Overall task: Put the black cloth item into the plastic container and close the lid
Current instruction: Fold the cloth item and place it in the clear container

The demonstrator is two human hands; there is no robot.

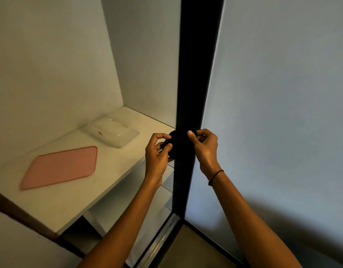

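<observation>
A small black cloth item (180, 145) is bunched between both hands, just past the right end of a white shelf. My left hand (157, 153) pinches its left side with thumb and fingers. Its right side is gripped by my right hand (204, 147), thumb on top. A clear plastic container (112, 133) stands open on the shelf (73, 198), to the left of my hands and farther back. Its pink lid (60, 167) lies flat on the shelf, apart from the container, toward the front left.
A tall black door frame edge (193, 74) runs vertically right behind the cloth. A pale door panel (283, 113) fills the right side. White cupboard walls (50, 64) enclose the shelf, and lower shelves (128, 213) show beneath it.
</observation>
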